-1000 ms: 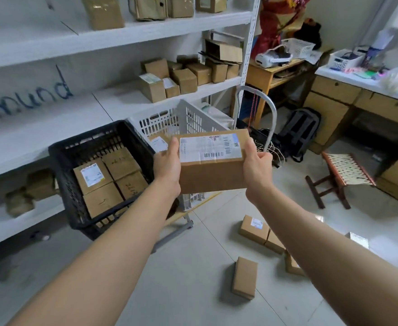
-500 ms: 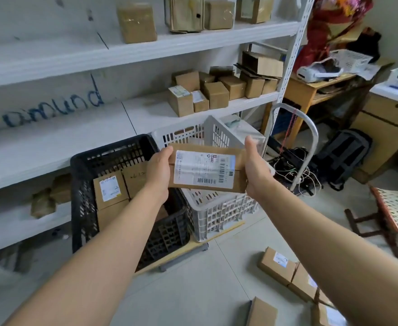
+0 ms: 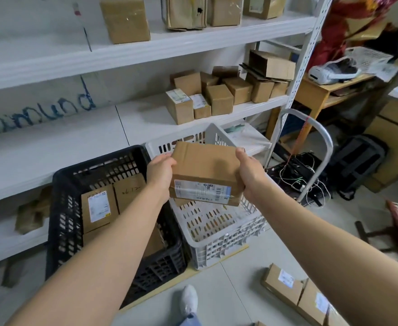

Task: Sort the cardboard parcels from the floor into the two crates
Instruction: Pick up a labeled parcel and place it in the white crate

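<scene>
Shelving [image 3: 146, 50] behind crates [image 3: 61, 208], cart handle [image 3: 320, 147] alongside

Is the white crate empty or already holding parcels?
Cannot tell: the held parcel hides most of the white crate; brown shows through its slots.

Bare forearms; white shoe [image 3: 189, 300]; blue trouser leg [image 3: 191, 320]
</scene>
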### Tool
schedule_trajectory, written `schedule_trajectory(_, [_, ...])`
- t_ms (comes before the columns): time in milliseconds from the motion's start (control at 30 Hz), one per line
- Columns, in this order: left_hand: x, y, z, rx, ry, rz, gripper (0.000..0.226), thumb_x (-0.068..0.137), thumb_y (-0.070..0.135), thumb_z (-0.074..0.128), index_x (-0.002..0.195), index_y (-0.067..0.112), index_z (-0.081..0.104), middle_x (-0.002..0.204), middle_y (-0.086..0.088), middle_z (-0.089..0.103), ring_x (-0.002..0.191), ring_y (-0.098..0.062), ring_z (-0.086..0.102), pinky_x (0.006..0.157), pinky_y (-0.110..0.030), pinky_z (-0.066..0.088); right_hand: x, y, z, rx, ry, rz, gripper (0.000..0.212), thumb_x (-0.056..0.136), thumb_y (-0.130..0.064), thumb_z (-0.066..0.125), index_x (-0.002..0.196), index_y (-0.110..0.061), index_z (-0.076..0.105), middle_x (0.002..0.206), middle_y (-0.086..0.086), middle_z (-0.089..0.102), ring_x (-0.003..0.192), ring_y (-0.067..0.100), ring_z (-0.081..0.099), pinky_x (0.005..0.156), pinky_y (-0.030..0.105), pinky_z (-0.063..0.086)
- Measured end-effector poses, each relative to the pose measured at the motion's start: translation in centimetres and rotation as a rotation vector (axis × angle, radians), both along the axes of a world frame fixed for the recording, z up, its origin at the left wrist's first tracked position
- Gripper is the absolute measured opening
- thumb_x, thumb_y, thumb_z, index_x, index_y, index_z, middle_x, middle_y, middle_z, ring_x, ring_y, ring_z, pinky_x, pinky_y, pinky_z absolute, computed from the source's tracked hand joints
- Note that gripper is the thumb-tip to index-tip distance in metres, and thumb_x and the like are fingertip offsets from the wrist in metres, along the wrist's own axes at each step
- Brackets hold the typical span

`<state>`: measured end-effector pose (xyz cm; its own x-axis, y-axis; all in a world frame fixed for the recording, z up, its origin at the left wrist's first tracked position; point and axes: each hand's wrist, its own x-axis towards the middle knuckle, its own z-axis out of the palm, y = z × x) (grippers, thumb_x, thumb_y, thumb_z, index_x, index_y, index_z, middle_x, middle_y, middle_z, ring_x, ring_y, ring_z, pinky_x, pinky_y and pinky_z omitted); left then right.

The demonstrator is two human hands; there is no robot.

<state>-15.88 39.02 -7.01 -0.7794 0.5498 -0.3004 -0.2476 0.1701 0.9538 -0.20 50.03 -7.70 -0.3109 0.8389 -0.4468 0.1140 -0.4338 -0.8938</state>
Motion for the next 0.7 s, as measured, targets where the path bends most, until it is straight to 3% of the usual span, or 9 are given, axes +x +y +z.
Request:
schedule_trajectory(167, [-4.0, 5.0, -0.8, 0.035, -0.077, -0.07, 0.033, 0.09, 0.004, 0.047, 0.113, 0.021, 0.064, 0.109, -0.004, 0.063, 0.098, -0.02, 0.058, 0.073, -0.031, 0.046, -3.5, 4.0, -0.7, 0.027, -0.032, -0.094, 0.057, 0.092, -0.049, 0.049, 0.131, -0.007, 0.044, 0.117, 0.01, 0.055, 0.093, 0.024, 0.057, 0.063, 0.031, 0.046])
schedule_trajectory(300, [-7.9, 9.1, -1.7, 0.01, -0.156, -0.134, 0.043, 0.092, 0.007, 0.047, 0.128, 0.025, 0.059, 0.121, -0.001, 0.062, 0.109, -0.022, 0.058, 0.081, -0.034, 0.048, -6.8, 7.3, -1.1, 0.039, -0.064, -0.172, 0.058, 0.093, -0.047, 0.049, 0.134, -0.007, 0.04, 0.113, 0.009, 0.052, 0.098, 0.025, 0.055, 0.075, 0.035, 0.048])
schedule_trajectory(433, [-11.2, 12.5, -3.2, -0.033, -0.208, -0.197, 0.043, 0.095, 0.005, 0.048, 0.132, 0.025, 0.057, 0.118, 0.0, 0.057, 0.1, -0.021, 0.057, 0.087, -0.04, 0.05, -9.3, 10.0, -2.8, 0.021, -0.084, -0.243, 0.061, 0.093, -0.046, 0.05, 0.137, -0.008, 0.034, 0.117, 0.008, 0.049, 0.109, 0.027, 0.052, 0.098, 0.046, 0.046])
schedule_trajectory(600, [-14.3, 16.1, -6.6, -0.124, -0.169, -0.194, 0.034, 0.092, 0.006, 0.056, 0.124, 0.015, 0.06, 0.127, -0.012, 0.059, 0.104, -0.025, 0.055, 0.096, -0.053, 0.047, -11.2, 12.2, -6.2, -0.05, -0.139, -0.247, 0.068, 0.093, -0.044, 0.05, 0.146, -0.012, 0.023, 0.137, 0.01, 0.042, 0.121, 0.03, 0.046, 0.103, 0.046, 0.04])
schedule_trajectory(700, [-15.2, 18.2, -8.7, -0.144, -0.188, -0.204, 0.035, 0.092, 0.004, 0.055, 0.124, 0.015, 0.061, 0.129, -0.008, 0.057, 0.106, -0.022, 0.054, 0.095, -0.046, 0.048, -12.1, 13.5, -8.6, -0.116, -0.157, -0.224, 0.069, 0.09, -0.046, 0.051, 0.146, -0.016, 0.023, 0.141, 0.009, 0.042, 0.124, 0.031, 0.045, 0.095, 0.044, 0.04])
